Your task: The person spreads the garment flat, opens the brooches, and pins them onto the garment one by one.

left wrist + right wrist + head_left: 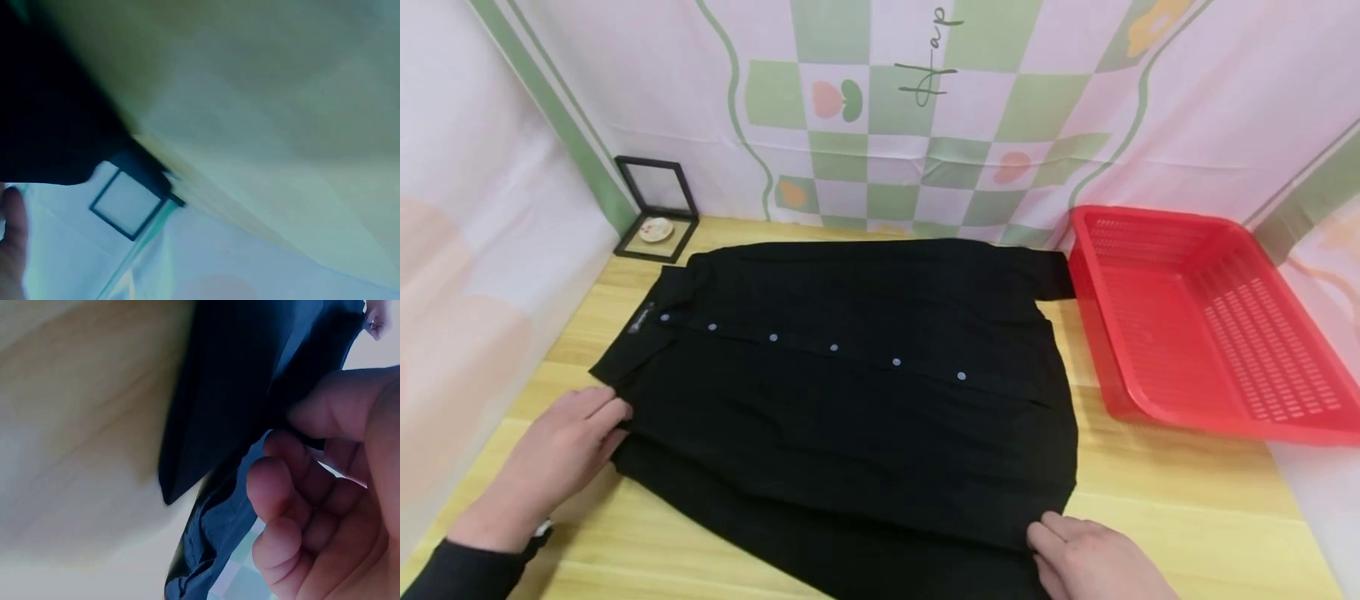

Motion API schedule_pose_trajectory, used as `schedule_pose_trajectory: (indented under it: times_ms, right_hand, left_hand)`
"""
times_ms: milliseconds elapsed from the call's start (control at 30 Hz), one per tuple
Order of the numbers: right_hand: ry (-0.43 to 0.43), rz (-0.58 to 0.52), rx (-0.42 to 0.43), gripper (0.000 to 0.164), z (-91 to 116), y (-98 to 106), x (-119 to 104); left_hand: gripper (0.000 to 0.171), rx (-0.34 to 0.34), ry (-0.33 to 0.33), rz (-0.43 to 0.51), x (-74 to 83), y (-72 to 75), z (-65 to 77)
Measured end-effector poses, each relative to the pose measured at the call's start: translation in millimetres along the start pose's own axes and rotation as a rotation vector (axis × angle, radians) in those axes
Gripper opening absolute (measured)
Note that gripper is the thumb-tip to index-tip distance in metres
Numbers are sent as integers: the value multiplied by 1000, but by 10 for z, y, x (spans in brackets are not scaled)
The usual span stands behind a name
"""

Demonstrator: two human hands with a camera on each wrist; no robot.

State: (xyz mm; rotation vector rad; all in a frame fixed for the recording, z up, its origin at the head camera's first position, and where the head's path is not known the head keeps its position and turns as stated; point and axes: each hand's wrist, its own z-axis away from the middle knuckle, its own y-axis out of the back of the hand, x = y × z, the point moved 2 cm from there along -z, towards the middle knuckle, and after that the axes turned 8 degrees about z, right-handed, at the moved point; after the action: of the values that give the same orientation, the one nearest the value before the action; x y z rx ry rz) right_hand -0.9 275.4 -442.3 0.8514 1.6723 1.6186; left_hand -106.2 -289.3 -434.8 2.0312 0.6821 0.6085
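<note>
A black button-up shirt [850,400] lies front up across the table, its collar to the left and its hem to the right. A row of pale buttons runs along its front. My left hand [576,433] pinches the near side of the shirt just below the collar. At the near hem corner, my right hand [1093,554] pinches the fabric between thumb and fingers; the right wrist view shows this hand [319,481] with the cloth at its fingertips. The near sleeve hangs partly under the body of the shirt. In the left wrist view only a bit of the hand [14,244] shows.
A red plastic basket [1120,350] stands at the right, touching the far sleeve's cuff. At the back left is a black-framed case [658,187] with a small round item [657,229] on it. Patterned cloth [895,150] hangs behind the wooden table [1195,492].
</note>
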Motion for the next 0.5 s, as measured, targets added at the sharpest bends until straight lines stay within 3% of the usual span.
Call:
schedule_pose_trajectory:
  times_ms: [167, 300, 400, 500]
  right_hand:
    - [9, -11, 25, 42, 19, 21, 7]
    - [78, -46, 117, 44, 37, 18, -5]
    - [154, -61, 185, 44, 53, 9, -3]
    - [246, -80, 179, 45, 58, -27, 11]
  left_hand:
    - [43, -4, -20, -63, -3, 7, 97]
    - [34, -44, -41, -59, -4, 0, 190]
    - [33, -114, -17, -62, -8, -18, 248]
    - [14, -225, 48, -73, 2, -37, 274]
